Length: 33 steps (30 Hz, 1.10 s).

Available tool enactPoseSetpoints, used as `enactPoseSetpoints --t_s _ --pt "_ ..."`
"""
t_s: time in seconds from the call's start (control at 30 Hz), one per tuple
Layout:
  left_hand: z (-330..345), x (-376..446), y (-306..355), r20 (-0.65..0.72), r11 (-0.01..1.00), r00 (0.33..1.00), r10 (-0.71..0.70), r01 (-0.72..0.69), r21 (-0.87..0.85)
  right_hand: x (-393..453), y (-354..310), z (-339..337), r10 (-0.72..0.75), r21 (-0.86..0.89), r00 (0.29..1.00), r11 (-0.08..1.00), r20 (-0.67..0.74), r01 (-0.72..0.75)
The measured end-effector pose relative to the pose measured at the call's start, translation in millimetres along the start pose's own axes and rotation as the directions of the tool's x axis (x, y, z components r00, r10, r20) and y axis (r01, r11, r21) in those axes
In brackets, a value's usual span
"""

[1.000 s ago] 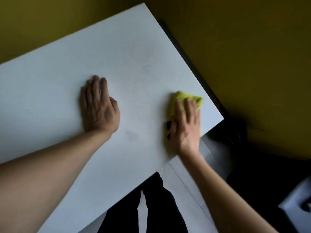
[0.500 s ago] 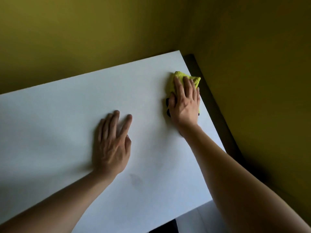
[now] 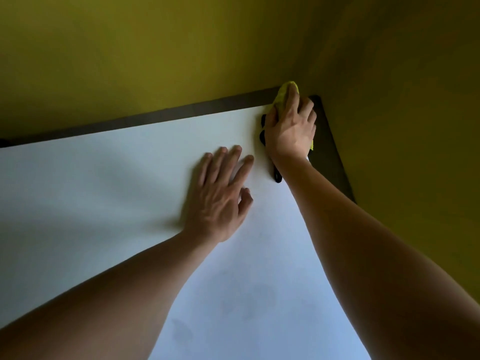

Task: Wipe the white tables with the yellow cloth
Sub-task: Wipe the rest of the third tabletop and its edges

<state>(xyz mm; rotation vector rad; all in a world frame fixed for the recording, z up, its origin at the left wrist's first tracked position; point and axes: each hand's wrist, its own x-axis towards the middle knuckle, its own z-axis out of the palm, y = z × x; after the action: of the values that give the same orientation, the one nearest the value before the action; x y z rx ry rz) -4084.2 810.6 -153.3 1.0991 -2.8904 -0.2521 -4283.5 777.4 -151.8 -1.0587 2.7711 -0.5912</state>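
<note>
Olive-yellow walls (image 3: 155, 53) meet in a dim corner behind a white table (image 3: 104, 193), with a dark strip (image 3: 161, 116) showing between the table's far edge and the wall and another down its right edge. At the far right corner of the table the right hand (image 3: 289, 131) presses down on a yellow cloth (image 3: 281, 96), its fingers bent over the cloth and reaching past the table edge onto the dark strip. Most of the cloth is hidden under the hand; only a bunched end at the fingertips and a sliver by the wrist show. Small black shapes beside that hand and wrist cannot be made out. The left hand (image 3: 220, 196) lies flat on the table just beside the right, fingers straight and spread. Both forearms run out of view at the bottom. Faint smudges mark the table's near part.
</note>
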Motion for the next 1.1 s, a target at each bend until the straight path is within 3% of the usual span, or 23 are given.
enactPoseSetpoints --t_s 0.3,0.47,0.63,0.73,0.93,1.1 --pt "-0.8 -0.1 1.6 0.005 1.0 1.0 -0.015 0.014 0.025 9.6 6.0 -14.0 0.068 0.032 0.996 0.997 0.06 -0.07" --pt "-3.7 1.2 2.1 -0.023 1.0 1.0 -0.007 0.007 -0.01 -47.9 39.4 -29.3 0.074 0.087 0.996 0.993 0.051 -0.078" --pt "-3.8 0.8 3.1 -0.061 0.999 0.998 -0.01 0.008 -0.031 -93.5 58.5 -36.5 0.117 -0.008 0.993 0.993 -0.006 -0.118" --pt "-3.1 1.6 3.8 -0.069 1.0 0.998 -0.002 0.0 -0.022 -74.3 45.0 -30.8 0.11 -0.028 0.993 0.993 -0.044 -0.111" --pt "-1.7 2.1 3.3 -0.064 1.0 0.998 -0.004 0.004 -0.004 11.3 1.8 -8.6 0.109 0.002 0.994 0.994 0.009 -0.109" --pt "-1.2 1.3 2.7 -0.076 1.0 0.997 -0.003 0.003 -0.003 8.4 6.2 -8.4 0.104 0.05 0.995 0.993 0.007 -0.104"
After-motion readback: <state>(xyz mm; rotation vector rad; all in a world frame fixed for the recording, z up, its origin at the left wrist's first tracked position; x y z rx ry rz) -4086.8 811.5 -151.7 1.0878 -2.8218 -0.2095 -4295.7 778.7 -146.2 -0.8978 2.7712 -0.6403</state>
